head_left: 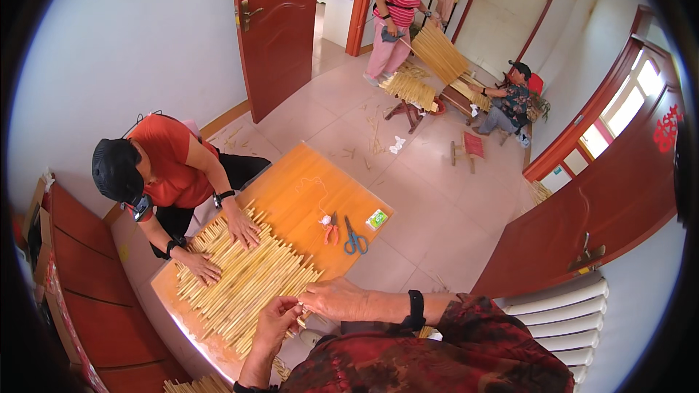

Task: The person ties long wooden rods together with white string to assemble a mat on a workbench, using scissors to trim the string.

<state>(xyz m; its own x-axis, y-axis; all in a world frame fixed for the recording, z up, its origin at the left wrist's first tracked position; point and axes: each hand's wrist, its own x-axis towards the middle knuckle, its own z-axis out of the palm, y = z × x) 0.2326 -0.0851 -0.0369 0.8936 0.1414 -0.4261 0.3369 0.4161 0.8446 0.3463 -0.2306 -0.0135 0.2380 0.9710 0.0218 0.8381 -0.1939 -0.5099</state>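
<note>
My left hand point(274, 322) and my right hand point(333, 299) meet at the near right edge of a mat of pale yellow stalks point(247, 276). The fingertips of both are pinched together over something small, perhaps a stalk end or thread, which I cannot make out. The stalks lie side by side on an orange-brown table point(291, 175). Across the mat, a co-worker in a red top point(171, 149) presses both hands flat on it. Beyond the mat are grey-handled scissors point(354, 237), a small red-handled cutting tool point(332, 233) and a ball of white thread point(325, 220).
A green and white packet point(376, 219) lies near the table's right corner. Farther back, two people handle a stalk panel point(440, 54) by a stand. A small red stool point(472, 147) and scattered stalk scraps are on the floor. A white radiator point(564, 320) stands right.
</note>
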